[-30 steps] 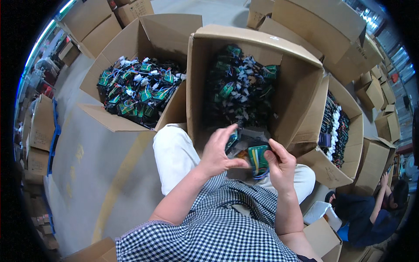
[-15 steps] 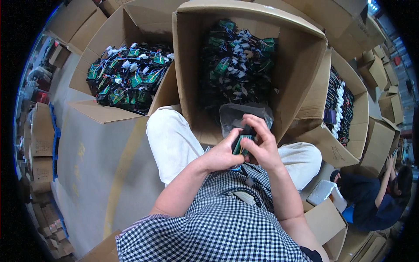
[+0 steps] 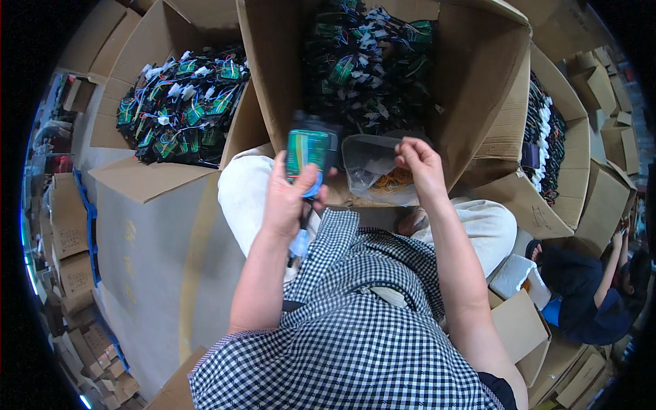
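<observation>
In my left hand (image 3: 281, 205) is a green circuit board (image 3: 305, 147) with a black part behind it, slightly blurred. A dark lead with a pale blue connector (image 3: 299, 244) dangles below this hand. My right hand (image 3: 424, 171) has its fingertips pinched together at the edge of a clear plastic bag (image 3: 361, 156). Whether anything is between those fingertips I cannot make out. Thin orange rubber bands (image 3: 393, 180) lie tangled in the bag. Beyond both hands, a heap of wired circuit boards (image 3: 369, 75) with white connectors fills part of the large cardboard box (image 3: 486, 82).
To the left stands an open box (image 3: 147, 179) with more wired boards (image 3: 184, 102). Another carton (image 3: 547, 213) on the right holds bundled black leads with white connectors (image 3: 543, 143). A person in dark clothes (image 3: 581, 294) sits at the far right, near a white container (image 3: 514, 275).
Both hands were together on the board; now they are apart. The left carried the board left and forward, while the right let go of it and went to the bag's edge. The view shifted slightly.
</observation>
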{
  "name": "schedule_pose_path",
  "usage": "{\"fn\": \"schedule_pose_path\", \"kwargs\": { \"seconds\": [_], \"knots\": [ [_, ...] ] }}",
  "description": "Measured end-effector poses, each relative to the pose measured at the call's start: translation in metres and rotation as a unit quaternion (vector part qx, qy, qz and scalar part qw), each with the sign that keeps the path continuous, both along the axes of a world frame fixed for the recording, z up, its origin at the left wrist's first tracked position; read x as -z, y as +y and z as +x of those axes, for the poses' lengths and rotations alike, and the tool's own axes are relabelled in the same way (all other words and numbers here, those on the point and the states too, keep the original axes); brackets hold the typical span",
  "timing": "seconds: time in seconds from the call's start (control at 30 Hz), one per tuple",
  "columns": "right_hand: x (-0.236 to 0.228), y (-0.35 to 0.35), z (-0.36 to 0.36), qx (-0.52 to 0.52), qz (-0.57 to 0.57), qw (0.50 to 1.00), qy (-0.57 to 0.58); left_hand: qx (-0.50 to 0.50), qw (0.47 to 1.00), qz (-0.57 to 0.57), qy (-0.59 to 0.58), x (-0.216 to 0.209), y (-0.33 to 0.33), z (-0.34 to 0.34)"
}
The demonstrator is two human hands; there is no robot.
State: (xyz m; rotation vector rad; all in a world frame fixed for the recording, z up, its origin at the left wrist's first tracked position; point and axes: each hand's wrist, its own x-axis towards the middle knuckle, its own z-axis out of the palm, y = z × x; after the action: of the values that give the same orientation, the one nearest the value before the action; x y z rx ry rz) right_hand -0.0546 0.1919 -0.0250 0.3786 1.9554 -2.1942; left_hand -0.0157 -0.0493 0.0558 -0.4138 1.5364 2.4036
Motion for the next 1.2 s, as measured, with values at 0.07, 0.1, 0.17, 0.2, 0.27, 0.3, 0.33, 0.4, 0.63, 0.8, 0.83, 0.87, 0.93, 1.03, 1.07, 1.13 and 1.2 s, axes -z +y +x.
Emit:
{"fn": "schedule_pose_path", "kwargs": {
  "seconds": [0.07, 0.1, 0.17, 0.2, 0.27, 0.3, 0.33, 0.4, 0.63, 0.8, 0.83, 0.87, 0.93, 1.03, 1.07, 1.13, 1.2],
  "knots": [
    [0.05, 0.009, 0.003, -0.104, 0.285, 0.953, -0.003, -0.027, 0.999, 0.023, 0.01, 0.015, -0.016, -0.002],
    [0.062, 0.005, 0.006, -0.164, 0.407, 0.898, 0.036, -0.029, 0.999, 0.021, 0.006, 0.019, -0.017, -0.001],
    [0.082, -0.006, 0.016, -0.195, 0.524, 0.829, 0.034, -0.019, 0.999, 0.03, -0.026, 0.023, -0.012, 0.004],
    [0.092, -0.011, 0.017, -0.21, 0.541, 0.814, 0.024, -0.007, 0.999, 0.028, -0.031, 0.024, -0.009, 0.005],
    [0.103, -0.019, 0.015, -0.215, 0.528, 0.821, 0.021, -0.013, 0.998, 0.039, -0.037, 0.033, -0.006, 0.008],
    [0.105, -0.024, 0.015, -0.215, 0.517, 0.828, 0.021, -0.017, 0.998, 0.048, -0.04, 0.035, -0.006, 0.009],
    [0.107, -0.029, 0.018, -0.217, 0.516, 0.829, 0.019, -0.018, 0.998, 0.048, -0.043, 0.037, -0.008, 0.011],
    [0.097, -0.042, 0.024, -0.162, 0.478, 0.862, 0.033, -0.021, 0.997, 0.048, -0.051, 0.039, -0.011, 0.014],
    [0.112, -0.033, 0.035, -0.219, 0.463, 0.855, 0.081, 0.006, 0.998, 0.04, -0.048, 0.036, 0.0, 0.016],
    [0.06, -0.031, 0.031, -0.103, 0.265, 0.958, 0.044, -0.014, 0.991, 0.128, -0.041, 0.033, 0.002, 0.027],
    [0.052, -0.031, 0.032, -0.072, 0.236, 0.968, 0.042, -0.016, 0.989, 0.14, -0.042, 0.029, 0.003, 0.028],
    [0.05, -0.026, 0.031, -0.085, 0.288, 0.952, 0.063, -0.013, 0.987, 0.152, -0.043, 0.025, 0.005, 0.028],
    [0.062, -0.027, 0.027, -0.11, 0.371, 0.921, 0.036, -0.01, 0.988, 0.152, -0.029, 0.026, 0.007, 0.031],
    [0.066, -0.041, 0.029, -0.2, 0.491, 0.846, -0.065, -0.008, 0.99, 0.139, -0.014, 0.024, 0.01, 0.037],
    [0.073, -0.047, 0.031, -0.216, 0.504, 0.832, -0.077, -0.006, 0.992, 0.125, -0.014, 0.022, 0.011, 0.039],
    [0.091, -0.055, 0.033, -0.214, 0.524, 0.819, -0.094, -0.01, 0.993, 0.12, -0.022, 0.014, 0.018, 0.044],
    [0.109, -0.05, 0.037, -0.18, 0.482, 0.854, -0.084, -0.013, 0.993, 0.118, -0.031, 0.012, 0.02, 0.049]
  ]
}}
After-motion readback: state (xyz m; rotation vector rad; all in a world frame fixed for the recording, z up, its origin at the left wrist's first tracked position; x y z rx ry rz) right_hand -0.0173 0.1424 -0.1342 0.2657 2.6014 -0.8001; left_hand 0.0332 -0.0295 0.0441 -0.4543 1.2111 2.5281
